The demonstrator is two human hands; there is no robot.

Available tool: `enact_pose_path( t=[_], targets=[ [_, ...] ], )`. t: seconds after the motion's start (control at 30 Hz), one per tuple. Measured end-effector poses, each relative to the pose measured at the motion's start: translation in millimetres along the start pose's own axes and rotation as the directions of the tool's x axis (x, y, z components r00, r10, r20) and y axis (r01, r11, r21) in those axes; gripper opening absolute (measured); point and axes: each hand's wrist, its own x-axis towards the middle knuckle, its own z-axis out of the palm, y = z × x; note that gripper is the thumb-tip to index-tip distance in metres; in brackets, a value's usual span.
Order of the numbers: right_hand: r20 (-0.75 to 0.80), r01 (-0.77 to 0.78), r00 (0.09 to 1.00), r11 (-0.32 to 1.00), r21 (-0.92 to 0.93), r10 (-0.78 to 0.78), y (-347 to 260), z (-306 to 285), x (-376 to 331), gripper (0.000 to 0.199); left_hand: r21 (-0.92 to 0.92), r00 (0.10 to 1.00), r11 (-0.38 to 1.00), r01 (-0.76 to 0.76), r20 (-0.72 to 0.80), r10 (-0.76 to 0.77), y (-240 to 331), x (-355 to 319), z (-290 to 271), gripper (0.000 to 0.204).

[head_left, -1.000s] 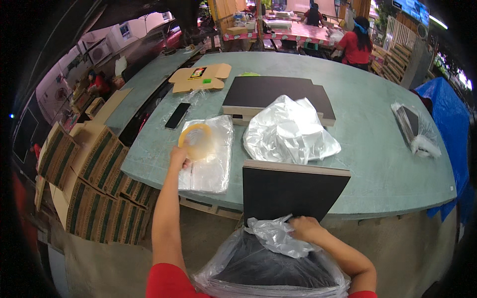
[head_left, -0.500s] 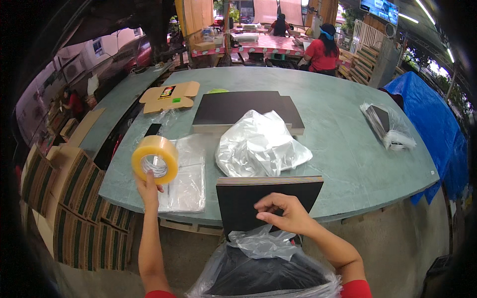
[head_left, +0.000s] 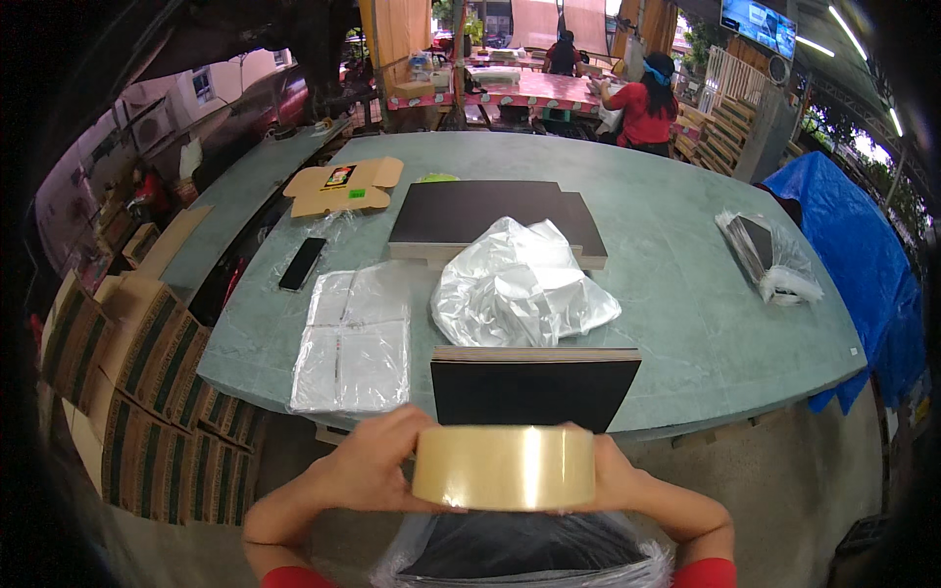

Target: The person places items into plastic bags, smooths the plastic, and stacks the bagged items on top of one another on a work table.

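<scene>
A wide roll of clear, yellowish packing tape is raised close in front of me, its broad outer face toward me. My left hand grips its left side, and my right hand holds the right side; the roll hides most of the right fingers. Behind the roll, a stack of black sheets stands upright against the table's near edge. Below, a clear plastic bag with something dark inside shows at the bottom. The roll covers where the bag and the black stack meet.
On the green table lie a crumpled plastic bag, flat clear bags, a phone, black sheet stacks, a flattened carton and a bagged dark item. Cartons stack at left; a blue tarp hangs right.
The tape roll has come from the left over the table to the middle, near me. My right hand has left the black stack's front and joined the left on the roll.
</scene>
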Motion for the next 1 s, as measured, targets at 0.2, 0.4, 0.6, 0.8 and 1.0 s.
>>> enact_pose_path(
  t=[0.2, 0.4, 0.6, 0.8, 1.0],
  targets=[
    [0.135, -0.123, 0.983, 0.991, -0.043, 0.128, -4, -3, -15, 0.072, -0.075, 0.983, 0.996, -0.044, 0.174, 0.057, -9, -3, 11, 0.057],
    [0.382, -0.054, 0.923, 0.998, 0.011, 0.045, -9, -23, -9, 0.070, -0.113, 0.994, 0.993, -0.030, 0.105, 0.042, 0, -5, 9, 0.049],
    [-0.587, -0.125, 0.718, 0.899, 0.420, 0.374, 21, -62, -35, 0.020, -0.700, 0.694, 0.694, 0.171, -0.414, -0.589, -79, -45, -10, 0.062],
    [-0.531, -0.480, 0.626, 0.819, 0.315, 0.571, 83, -52, -97, 0.032, -0.797, 0.350, 0.543, 0.266, -0.445, -0.824, -190, -51, -49, 0.036],
    [-0.303, -0.443, 0.886, 0.831, -0.336, 0.350, 113, 35, -54, 0.034, 0.244, 0.367, 0.283, 0.927, -0.745, -0.558, -328, -116, -37, 0.036]
  ],
)
